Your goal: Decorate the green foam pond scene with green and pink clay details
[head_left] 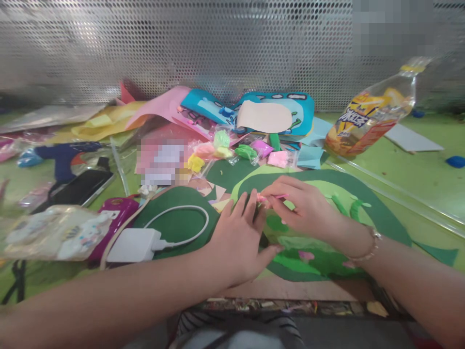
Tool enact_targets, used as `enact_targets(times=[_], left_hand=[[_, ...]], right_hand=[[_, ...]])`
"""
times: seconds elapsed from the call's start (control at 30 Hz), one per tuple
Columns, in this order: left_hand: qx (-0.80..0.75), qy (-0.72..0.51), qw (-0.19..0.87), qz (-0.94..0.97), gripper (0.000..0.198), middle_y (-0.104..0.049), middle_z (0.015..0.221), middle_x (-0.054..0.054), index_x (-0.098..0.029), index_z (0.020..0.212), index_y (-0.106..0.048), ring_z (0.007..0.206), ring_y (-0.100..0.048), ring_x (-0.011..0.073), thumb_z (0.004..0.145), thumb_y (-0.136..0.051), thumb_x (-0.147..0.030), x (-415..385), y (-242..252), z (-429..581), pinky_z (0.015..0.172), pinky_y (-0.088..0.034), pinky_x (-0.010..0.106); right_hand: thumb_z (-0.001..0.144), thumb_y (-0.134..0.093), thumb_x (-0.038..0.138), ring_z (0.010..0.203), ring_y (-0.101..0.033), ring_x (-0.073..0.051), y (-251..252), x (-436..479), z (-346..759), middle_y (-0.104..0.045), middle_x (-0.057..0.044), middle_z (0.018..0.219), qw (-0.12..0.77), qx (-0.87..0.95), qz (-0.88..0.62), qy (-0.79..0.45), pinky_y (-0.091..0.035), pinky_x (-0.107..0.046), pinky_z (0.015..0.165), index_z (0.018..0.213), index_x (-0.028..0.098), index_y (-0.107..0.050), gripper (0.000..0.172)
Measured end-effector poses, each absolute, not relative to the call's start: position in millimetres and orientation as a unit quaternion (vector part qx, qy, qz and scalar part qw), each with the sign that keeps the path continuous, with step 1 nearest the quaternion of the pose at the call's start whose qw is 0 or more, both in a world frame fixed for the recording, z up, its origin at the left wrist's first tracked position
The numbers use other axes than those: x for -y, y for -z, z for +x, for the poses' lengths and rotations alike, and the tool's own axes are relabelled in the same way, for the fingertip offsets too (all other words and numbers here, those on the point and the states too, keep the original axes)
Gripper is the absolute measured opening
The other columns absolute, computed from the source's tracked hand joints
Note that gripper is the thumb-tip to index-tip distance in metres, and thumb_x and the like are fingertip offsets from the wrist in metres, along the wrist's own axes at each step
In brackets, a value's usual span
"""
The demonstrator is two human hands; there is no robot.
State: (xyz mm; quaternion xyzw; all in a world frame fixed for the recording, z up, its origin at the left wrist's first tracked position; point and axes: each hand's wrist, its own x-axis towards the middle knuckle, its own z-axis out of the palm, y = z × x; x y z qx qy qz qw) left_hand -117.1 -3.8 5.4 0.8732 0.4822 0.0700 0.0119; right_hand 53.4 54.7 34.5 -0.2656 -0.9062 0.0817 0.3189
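My left hand (238, 237) lies flat with fingers spread on a green paper cutout (390, 228) decorated with green clay shapes. Just beside its fingertips, my right hand (300, 206) pinches a thin pink stick-like tool (279, 196). The tool's tip meets a small pink lump (260, 198) near the left fingers; my fingers partly hide it. Pink bits (306, 255) and raised green strips (339, 205) sit on the cutout's lighter green middle.
Bagged coloured clay (246, 151) lies behind the cutout. A tilted drink bottle (370, 114) stands at the back right. To the left are a white charger (134, 245) with its cable, a phone (82, 189) and a blue glue gun (63, 157). A perforated metal panel (218, 48) bounds the back.
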Motion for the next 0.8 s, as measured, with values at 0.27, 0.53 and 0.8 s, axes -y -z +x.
enact_targets(times=[0.27,0.53,0.8], left_hand=[[-0.482,-0.07,0.013,0.874,0.075,-0.027,0.144,0.022,-0.011,0.135,-0.037,0.134,-0.02,0.0366,0.085,-0.027,-0.066,4.6,-6.8,-117.1,0.106,-0.022,0.052],[-0.48,-0.073,0.012,0.874,0.073,-0.028,0.143,0.023,-0.01,0.132,-0.04,0.134,-0.021,0.0367,0.085,-0.027,-0.065,3.8,-6.0,-117.0,0.106,-0.022,0.052],[-0.482,-0.068,0.013,0.874,0.074,-0.029,0.143,0.022,-0.01,0.132,-0.04,0.134,-0.021,0.037,0.084,-0.029,-0.066,3.8,-5.9,-117.0,0.106,-0.022,0.052]], right_hand=[[0.085,-0.047,0.008,0.073,-0.055,-0.01,-36.2,-56.3,53.6,-0.06,-0.002,0.079,0.346,0.899,-0.257,-0.072,-0.045,-0.022,0.062,0.091,0.016,-0.056,0.014],[0.086,-0.046,0.01,0.079,-0.056,-0.012,-33.4,-56.4,54.4,-0.061,-0.004,0.085,0.322,0.907,-0.261,-0.074,-0.047,-0.025,0.067,0.092,0.018,-0.056,0.014],[0.087,-0.045,0.009,0.077,-0.056,-0.011,-32.6,-56.2,53.2,-0.06,-0.004,0.084,0.321,0.907,-0.262,-0.077,-0.047,-0.023,0.067,0.092,0.016,-0.057,0.015]])
